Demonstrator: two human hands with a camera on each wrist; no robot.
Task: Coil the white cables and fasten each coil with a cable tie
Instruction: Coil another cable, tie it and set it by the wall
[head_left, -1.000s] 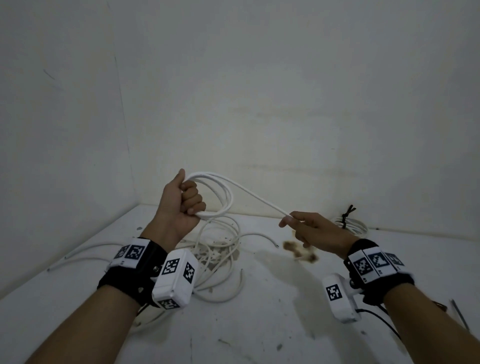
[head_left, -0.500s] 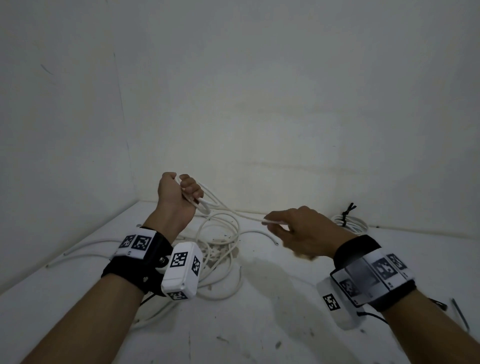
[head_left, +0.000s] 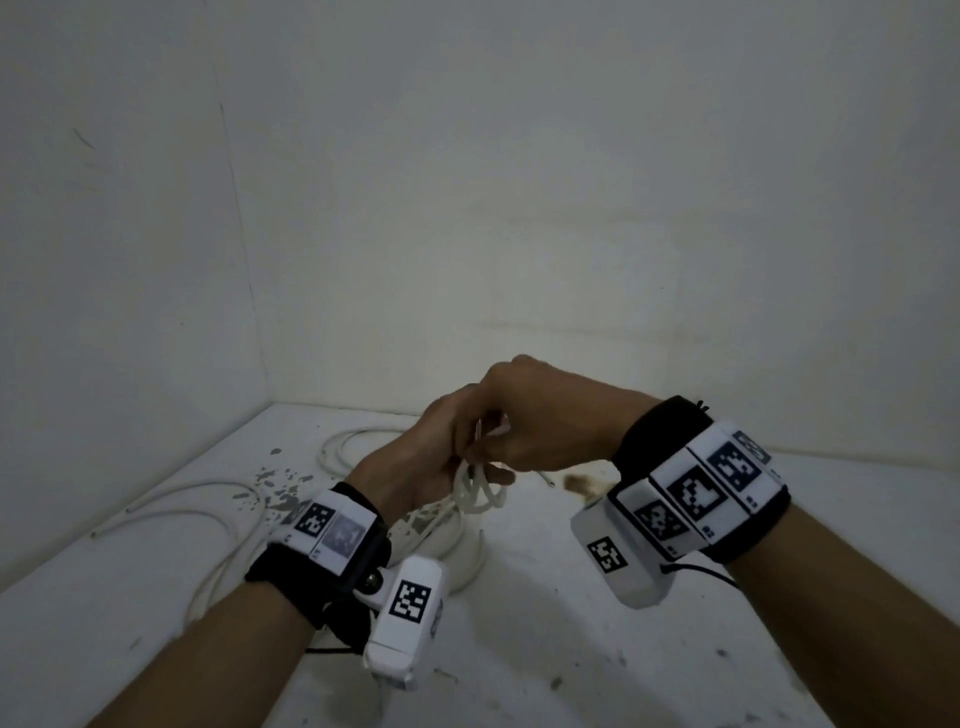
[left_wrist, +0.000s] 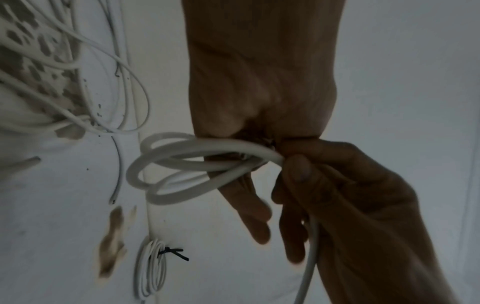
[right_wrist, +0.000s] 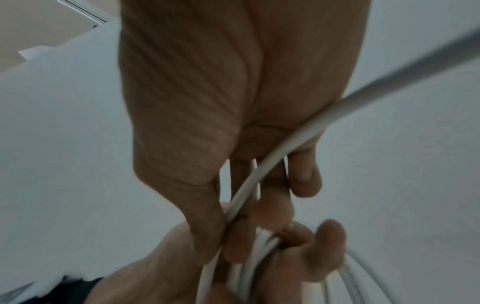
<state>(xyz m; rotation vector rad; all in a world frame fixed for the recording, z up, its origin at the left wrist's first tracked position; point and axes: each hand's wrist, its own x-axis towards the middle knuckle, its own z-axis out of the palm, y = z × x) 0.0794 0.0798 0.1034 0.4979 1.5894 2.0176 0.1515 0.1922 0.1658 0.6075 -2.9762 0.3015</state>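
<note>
My left hand (head_left: 441, 447) grips a small coil of white cable (head_left: 480, 493), whose loops hang below it over the table. In the left wrist view the coil (left_wrist: 182, 164) sticks out to the left of my left hand (left_wrist: 259, 102). My right hand (head_left: 524, 415) sits right against the left one and pinches the cable's free strand (right_wrist: 285, 148) between thumb and fingers at the coil's top. From my right hand (left_wrist: 350, 195) the strand (left_wrist: 309, 267) runs down and away. A finished coil (left_wrist: 152, 267) fastened with a black cable tie (left_wrist: 172, 253) lies on the table.
Several loose white cables (head_left: 208, 514) sprawl over the white table (head_left: 571, 649) at the left and under my hands. A loose cable end (head_left: 545, 478) lies near a brown stain (head_left: 582, 483). White walls close the table's left and far sides.
My right hand has carried the strand left until it meets the left hand at the coil. Both hands have dropped lower, and the coil now hangs below the left hand.
</note>
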